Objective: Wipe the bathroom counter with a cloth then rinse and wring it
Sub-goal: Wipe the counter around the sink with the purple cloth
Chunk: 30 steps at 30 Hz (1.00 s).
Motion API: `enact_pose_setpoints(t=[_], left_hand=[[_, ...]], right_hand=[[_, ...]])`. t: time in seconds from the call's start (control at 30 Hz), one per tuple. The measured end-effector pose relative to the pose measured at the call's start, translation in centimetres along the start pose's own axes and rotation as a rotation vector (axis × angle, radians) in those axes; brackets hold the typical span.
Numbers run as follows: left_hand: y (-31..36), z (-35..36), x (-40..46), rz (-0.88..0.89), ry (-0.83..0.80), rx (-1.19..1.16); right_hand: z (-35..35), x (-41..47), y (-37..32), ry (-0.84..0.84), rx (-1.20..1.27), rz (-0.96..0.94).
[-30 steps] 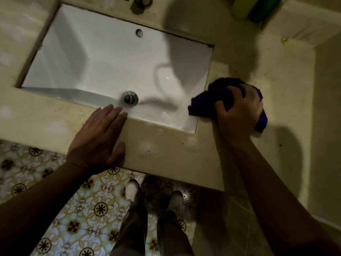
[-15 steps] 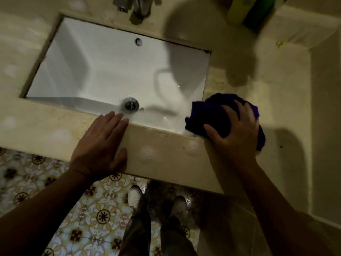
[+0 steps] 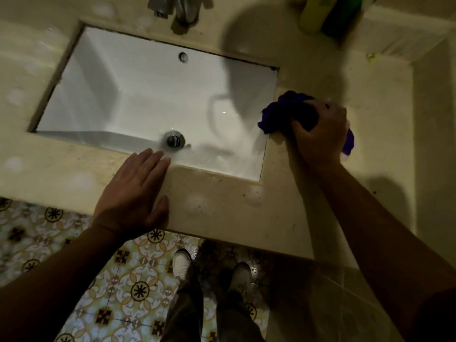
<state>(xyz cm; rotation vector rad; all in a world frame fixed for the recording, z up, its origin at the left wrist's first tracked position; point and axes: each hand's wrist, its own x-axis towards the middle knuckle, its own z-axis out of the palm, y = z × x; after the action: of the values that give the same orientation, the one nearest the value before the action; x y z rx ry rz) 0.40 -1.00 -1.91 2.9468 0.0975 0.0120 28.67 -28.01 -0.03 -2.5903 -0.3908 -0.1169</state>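
Note:
A purple cloth (image 3: 278,114) lies bunched on the beige stone counter (image 3: 370,119), right beside the sink's right edge. My right hand (image 3: 320,134) is clenched over it and presses it onto the counter. Flat on the counter's front strip rests my left hand (image 3: 134,191), fingers together and empty, its fingertips at the sink's near rim. The white rectangular sink (image 3: 138,95) is set into the counter, with foam around its metal drain (image 3: 174,140).
A chrome tap (image 3: 177,8) stands behind the sink. A yellow bottle (image 3: 313,13) and a dark green one (image 3: 343,16) sit at the back right, by a raised ledge. My shoes (image 3: 183,265) stand on the patterned tile floor below the counter edge.
My right hand went from spread flat over the cloth to clenched around it, and moved it a little away from me along the sink's right edge. My left hand stayed put.

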Motion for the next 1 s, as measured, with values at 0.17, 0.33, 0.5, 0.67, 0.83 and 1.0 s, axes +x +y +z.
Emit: enact_pose_setpoints(t=[0.17,0.33,0.5,0.67,0.83,1.0], left_hand=[[0.1,0.0,0.0,-0.009,0.014,-0.015],[0.1,0.1,-0.1,-0.022,0.009,-0.01],[0.1,0.0,0.0,-0.015,0.028,-0.018],[0.1,0.0,0.0,-0.004,0.034,-0.016],[0.1,0.0,0.0,-0.007,0.037,-0.013],[0.1,0.0,-0.1,-0.012,0.021,-0.021]], right_hand=[[-4.2,-4.2,-0.6,-0.125,0.574,0.287],[-4.1,-11.6,0.0,-0.163,0.67,0.311],[-2.0,-16.2,-1.1,-0.201,0.299,-0.192],[0.3,-15.3,-0.8,-0.145,-0.118,-0.284],[0.5,-7.3,0.1,-0.071,-0.137,-0.183],[-0.7,-0.6,0.9,-0.027,-0.06,-0.037]])
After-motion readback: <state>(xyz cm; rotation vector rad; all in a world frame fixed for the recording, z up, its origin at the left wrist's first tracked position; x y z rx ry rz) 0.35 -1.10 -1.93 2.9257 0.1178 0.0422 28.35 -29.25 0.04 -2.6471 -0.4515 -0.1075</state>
